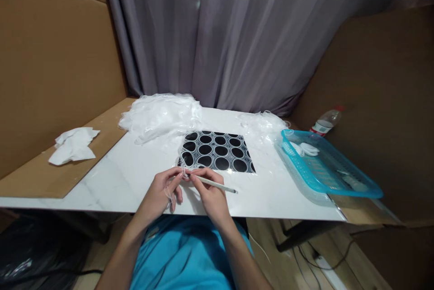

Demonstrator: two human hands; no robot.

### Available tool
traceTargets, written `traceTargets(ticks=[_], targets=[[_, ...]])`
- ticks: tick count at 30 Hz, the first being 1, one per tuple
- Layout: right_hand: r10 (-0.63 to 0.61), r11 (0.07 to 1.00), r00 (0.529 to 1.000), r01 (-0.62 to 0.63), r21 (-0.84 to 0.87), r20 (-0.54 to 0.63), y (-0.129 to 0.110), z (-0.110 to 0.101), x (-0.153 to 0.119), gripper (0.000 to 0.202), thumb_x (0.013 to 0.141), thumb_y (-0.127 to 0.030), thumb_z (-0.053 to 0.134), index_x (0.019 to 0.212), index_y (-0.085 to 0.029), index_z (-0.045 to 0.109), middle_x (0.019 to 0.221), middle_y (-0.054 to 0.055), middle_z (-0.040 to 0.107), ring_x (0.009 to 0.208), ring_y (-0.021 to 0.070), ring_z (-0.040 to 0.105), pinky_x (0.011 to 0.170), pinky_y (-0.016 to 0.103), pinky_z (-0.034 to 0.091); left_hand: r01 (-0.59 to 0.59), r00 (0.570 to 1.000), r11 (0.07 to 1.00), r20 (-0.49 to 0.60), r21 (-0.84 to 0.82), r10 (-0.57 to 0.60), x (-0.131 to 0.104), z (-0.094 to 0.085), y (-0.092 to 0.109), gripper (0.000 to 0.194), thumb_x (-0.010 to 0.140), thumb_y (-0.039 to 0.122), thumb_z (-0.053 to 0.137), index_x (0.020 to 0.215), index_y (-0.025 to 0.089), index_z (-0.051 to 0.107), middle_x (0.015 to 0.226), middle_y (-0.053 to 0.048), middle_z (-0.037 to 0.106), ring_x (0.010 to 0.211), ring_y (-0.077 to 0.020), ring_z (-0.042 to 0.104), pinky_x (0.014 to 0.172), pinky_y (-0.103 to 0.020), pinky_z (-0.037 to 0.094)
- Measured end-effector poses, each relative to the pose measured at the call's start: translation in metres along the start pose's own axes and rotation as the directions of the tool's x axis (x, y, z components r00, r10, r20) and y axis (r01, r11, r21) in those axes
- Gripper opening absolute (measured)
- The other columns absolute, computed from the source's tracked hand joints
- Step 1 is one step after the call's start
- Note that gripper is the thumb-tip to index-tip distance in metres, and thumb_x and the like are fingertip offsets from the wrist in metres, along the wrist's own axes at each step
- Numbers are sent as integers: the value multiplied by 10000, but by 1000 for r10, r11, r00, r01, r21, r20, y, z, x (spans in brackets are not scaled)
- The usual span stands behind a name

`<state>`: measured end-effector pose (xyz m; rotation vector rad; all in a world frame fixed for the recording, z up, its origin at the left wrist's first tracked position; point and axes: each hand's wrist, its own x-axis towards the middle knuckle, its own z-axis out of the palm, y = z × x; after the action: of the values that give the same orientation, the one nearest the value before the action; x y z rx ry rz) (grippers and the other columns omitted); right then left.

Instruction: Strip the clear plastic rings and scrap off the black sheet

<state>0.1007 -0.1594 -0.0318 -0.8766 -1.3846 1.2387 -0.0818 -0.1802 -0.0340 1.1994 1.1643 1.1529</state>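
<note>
At the table's front edge, my left hand (pixel 167 190) pinches thin white cord (pixel 184 171) between thumb and forefinger. A strand of it loops around the fingers and hangs near the wrist side. Close beside it, my right hand (pixel 210 190) grips a slim white pen-like stick (pixel 219 186) that slants down to the right and has a dark end. The fingertips of both hands meet at the cord, so the exact hold there is partly hidden. Just beyond them lies a black sheet with circle patterns (pixel 221 151), with white cord trailing over its left edge.
A large heap of white cord or film-like material (pixel 162 116) lies at the back left, a smaller heap (pixel 266 123) at the back right. At right stands a blue basket (pixel 334 188) with white bundles inside and a bottle (pixel 327 121) behind. Crumpled tissue (pixel 75 145) rests on cardboard at left.
</note>
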Motion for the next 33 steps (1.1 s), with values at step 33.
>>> traceTargets(ticks=[33], targets=[[4, 997, 1000, -4, -75, 2, 5, 5, -3, 175, 1045, -373, 737, 960, -228, 785, 1051, 58, 838, 995, 252, 784, 938, 362, 574, -21, 1000, 995, -3, 95, 22, 0, 1, -6, 628, 1041, 614, 710, 1441, 130, 692, 551, 52, 583, 433, -106, 520, 382, -156, 427]])
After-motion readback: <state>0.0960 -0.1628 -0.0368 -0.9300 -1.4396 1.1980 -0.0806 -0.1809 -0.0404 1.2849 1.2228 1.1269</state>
